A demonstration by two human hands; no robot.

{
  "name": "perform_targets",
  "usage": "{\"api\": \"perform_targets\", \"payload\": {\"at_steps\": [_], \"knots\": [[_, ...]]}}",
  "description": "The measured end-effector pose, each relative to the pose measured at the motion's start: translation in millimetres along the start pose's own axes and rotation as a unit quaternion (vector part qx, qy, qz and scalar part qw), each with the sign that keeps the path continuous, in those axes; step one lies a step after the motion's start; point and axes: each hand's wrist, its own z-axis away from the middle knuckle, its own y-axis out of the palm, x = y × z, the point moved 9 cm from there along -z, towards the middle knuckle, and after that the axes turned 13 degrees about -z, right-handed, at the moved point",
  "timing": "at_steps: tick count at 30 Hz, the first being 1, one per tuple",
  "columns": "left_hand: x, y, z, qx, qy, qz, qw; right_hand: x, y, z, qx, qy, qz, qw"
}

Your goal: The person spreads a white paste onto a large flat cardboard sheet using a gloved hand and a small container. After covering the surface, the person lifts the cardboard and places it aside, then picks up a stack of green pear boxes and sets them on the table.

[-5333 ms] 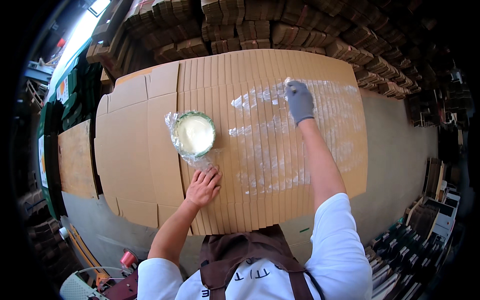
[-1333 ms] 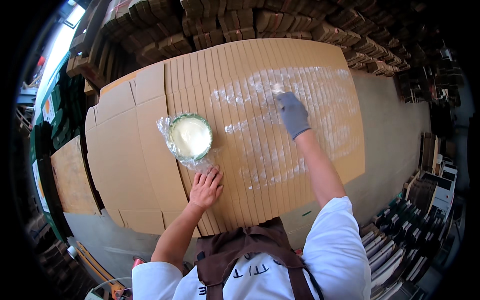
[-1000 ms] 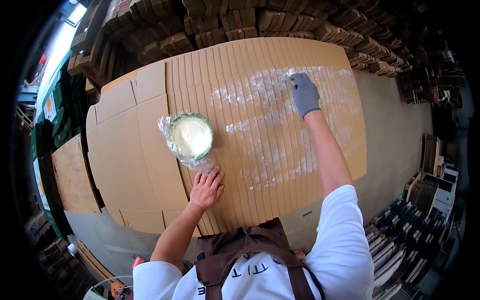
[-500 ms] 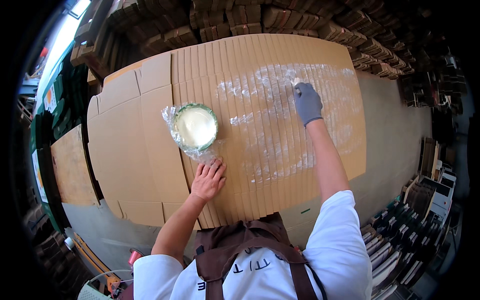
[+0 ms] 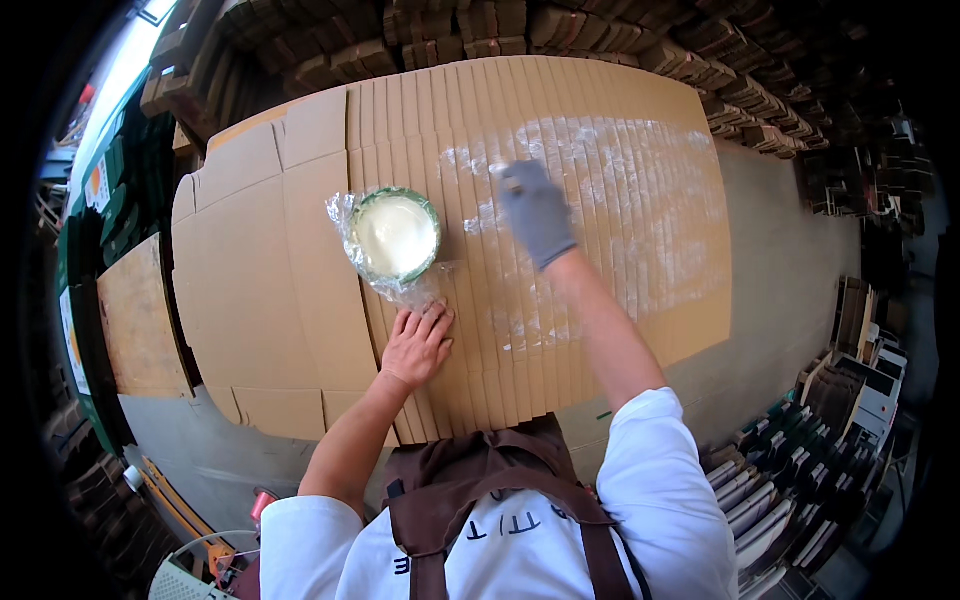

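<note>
The right hand [image 5: 538, 208], in a grey glove, is slightly blurred above the middle of a row of overlapping cardboard sheets [image 5: 480, 385], its fingers curled around a small pale tool [image 5: 497, 170]; the tool's shape is too blurred to make out, and whether it touches the cardboard cannot be told. White smears [image 5: 640, 200] spread across the sheets, mostly to the right of this hand. The left hand [image 5: 418, 345] is bare and lies palm down on the cardboard, fingers extended and grasping nothing, their tips at the near edge of a crumpled clear film [image 5: 345, 215]. Just beyond them stands a round green-rimmed tub [image 5: 437, 225] holding white paste [image 5: 397, 235], with the film bunched around its left and near sides. Farther left lies a broad plain cardboard piece [image 5: 240, 270]. Tied cardboard stacks [image 5: 430, 50] stand along the far side, and grey floor [image 5: 790, 260] shows to the right.
</note>
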Motion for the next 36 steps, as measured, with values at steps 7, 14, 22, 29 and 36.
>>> {"api": "perform_targets", "payload": {"at_steps": [7, 14, 22, 29, 36], "knots": [[-3, -5, -3, -0.009, 0.012, 0.003, 1.000, -111, -60, -39, 0.063, 0.123, 0.208, 0.968], [-2, -5, -1, -0.018, 0.009, 0.031, 0.999, -32, -9, 37, 0.105, -0.020, 0.082, 0.991], [-9, -17, -27, -0.072, -0.040, 0.063, 0.995, -136, -171, 51, -0.144, 0.175, -0.137, 0.964], [-2, 1, -34, -0.068, -0.139, 0.019, 0.988, -150, -128, -12, -0.177, 0.210, -0.367, 0.889], [1, 4, -36, -0.046, -0.153, 0.024, 0.987, -160, -104, -70, -0.130, 0.148, -0.063, 0.978]]}}
